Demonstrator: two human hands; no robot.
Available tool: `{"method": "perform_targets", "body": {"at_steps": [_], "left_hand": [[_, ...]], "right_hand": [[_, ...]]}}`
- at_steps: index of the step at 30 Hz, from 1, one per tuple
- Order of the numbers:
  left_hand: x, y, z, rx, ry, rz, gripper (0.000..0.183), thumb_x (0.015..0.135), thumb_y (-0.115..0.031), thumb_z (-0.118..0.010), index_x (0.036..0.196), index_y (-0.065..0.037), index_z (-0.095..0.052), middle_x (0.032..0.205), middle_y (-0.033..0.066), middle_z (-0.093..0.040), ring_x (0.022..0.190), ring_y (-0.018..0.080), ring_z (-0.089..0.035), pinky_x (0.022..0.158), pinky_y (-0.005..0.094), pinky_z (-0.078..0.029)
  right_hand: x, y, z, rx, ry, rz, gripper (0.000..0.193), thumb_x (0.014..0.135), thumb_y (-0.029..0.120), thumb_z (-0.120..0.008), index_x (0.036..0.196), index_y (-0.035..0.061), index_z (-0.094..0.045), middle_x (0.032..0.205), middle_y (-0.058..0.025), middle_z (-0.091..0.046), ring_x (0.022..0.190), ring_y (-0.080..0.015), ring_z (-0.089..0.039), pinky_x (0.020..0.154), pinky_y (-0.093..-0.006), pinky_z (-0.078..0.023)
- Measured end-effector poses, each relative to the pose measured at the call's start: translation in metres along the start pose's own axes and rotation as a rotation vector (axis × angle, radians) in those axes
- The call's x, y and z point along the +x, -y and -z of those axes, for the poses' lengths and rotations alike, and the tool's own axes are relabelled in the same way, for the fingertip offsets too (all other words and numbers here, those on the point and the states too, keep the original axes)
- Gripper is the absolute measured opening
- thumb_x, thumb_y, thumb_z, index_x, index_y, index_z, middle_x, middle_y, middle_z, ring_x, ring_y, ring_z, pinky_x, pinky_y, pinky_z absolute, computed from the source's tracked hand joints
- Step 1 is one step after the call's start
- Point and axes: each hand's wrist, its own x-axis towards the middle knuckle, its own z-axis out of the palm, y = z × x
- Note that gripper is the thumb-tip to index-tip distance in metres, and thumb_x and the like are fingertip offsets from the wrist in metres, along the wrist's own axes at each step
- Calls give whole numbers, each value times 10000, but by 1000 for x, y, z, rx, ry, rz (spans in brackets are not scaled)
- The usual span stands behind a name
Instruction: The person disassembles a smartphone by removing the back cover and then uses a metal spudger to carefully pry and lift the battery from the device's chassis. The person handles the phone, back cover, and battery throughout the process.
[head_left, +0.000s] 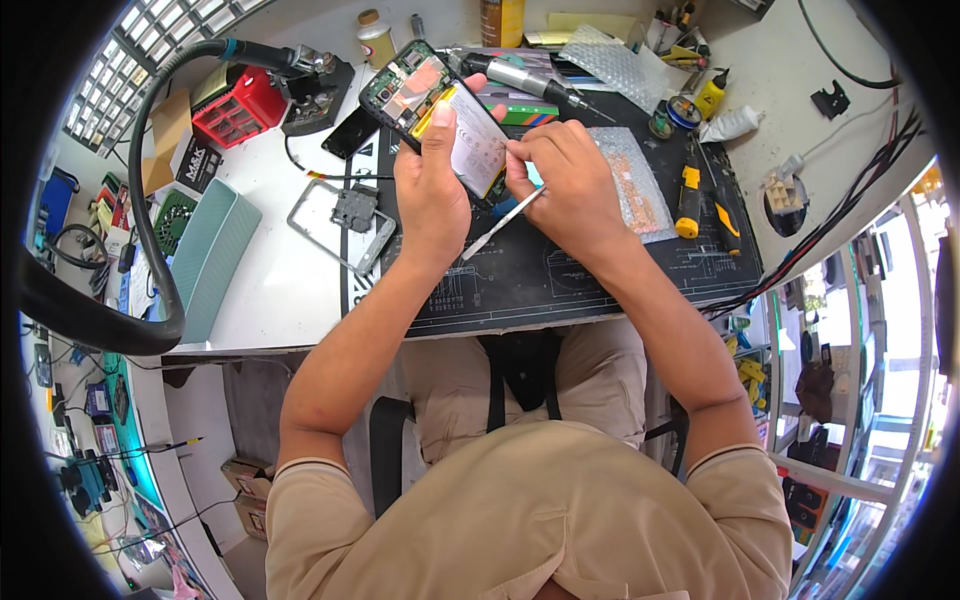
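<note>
My left hand (435,190) grips an opened smartphone (478,145), tilted above the black work mat. Its back is off, so the green circuit board, the cameras, a copper-coloured patch and the white battery with a yellow edge show. My right hand (570,185) is closed around a thin, pale metal pry tool (505,224), whose flat tip points down and left, away from the phone. The thumb and forefinger of that hand pinch together at the phone's right edge; whether something small is between them I cannot make out. A grey phone frame (378,245) with a dark part (355,207) lies left of my forearm.
Bubble wrap (625,180) with copper-coloured pieces and yellow-black tools (688,200) lie at right. Behind the phone is an electric screwdriver (515,78). A teal bin (215,260), a red organizer (240,108) and a thick black flexible arm (150,200) stand at left. Cables (830,220) hang at right.
</note>
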Motion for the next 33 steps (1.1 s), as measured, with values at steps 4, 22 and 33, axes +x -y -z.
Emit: {"method": "perform_targets", "body": {"at_steps": [4, 22, 33], "left_hand": [[0, 1, -1, -38, -12, -8, 457, 1171, -323, -458, 1450, 27, -550, 1439, 124, -641, 1240, 212, -677, 1021, 375, -587], [-1, 3, -1, 5, 30, -53, 470, 1178, -309, -440, 1492, 33, -509, 1459, 134, -624, 1293, 237, -664, 1043, 387, -579], [0, 6, 3, 26, 71, -47, 471, 1179, -325, -449, 1525, -7, -478, 1472, 118, -606, 1284, 213, -649, 1069, 384, -553]], "right_hand": [[3, 0, -2, 3, -6, 1, 175, 810, 3, -791, 890, 17, -636, 881, -124, -661, 852, -321, -647, 780, -417, -549], [-1, 1, 14, 91, 8, -126, 189, 846, 48, -810, 1029, 37, -763, 1035, -99, -752, 950, -301, -684, 849, -397, -563], [3, -3, -1, -24, -16, 12, 173, 808, 13, -799, 917, 24, -665, 917, -105, -688, 870, -298, -653, 791, -405, -548]]}}
